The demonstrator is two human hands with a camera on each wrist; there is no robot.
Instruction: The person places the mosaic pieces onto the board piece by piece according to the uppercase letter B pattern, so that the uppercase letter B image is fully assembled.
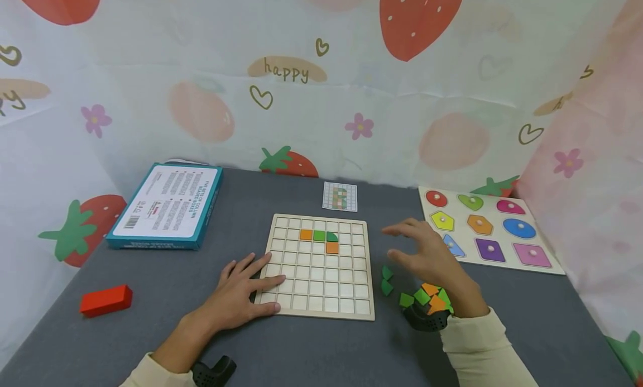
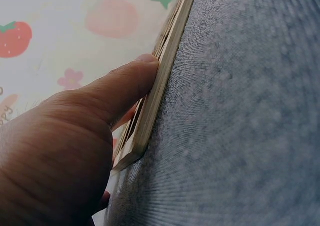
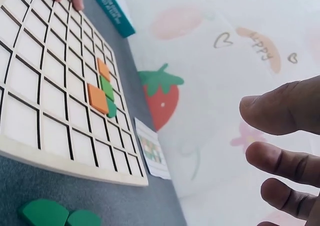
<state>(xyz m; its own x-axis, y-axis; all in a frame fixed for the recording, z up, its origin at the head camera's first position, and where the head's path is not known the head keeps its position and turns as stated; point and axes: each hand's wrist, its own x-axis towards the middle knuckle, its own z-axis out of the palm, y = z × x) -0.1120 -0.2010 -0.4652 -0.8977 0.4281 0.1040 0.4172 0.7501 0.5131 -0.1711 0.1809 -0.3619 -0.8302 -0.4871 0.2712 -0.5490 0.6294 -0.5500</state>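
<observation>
A wooden grid board (image 1: 346,291) lies flat on the grey table. Two orange squares, one light green square (image 1: 318,235) and a dark green rounded tile (image 1: 332,237) sit in its upper cells. My left hand (image 1: 240,294) rests on the board's left edge with fingers spread; in the left wrist view its thumb (image 2: 122,84) touches the rim. To the right of the board, my right hand (image 1: 427,253) hovers with fingers apart, holding nothing. Below it lie two dark green tiles (image 1: 386,287) and a pile of orange and green tiles (image 1: 422,296), partly hidden by the wrist.
Behind the board lies a small pattern card (image 1: 340,196). A shape puzzle board (image 1: 509,258) is at the back right, and a teal-edged box (image 1: 166,208) at the back left. A red block (image 1: 106,301) lies at the left. Strawberry-print cloth hangs behind the table.
</observation>
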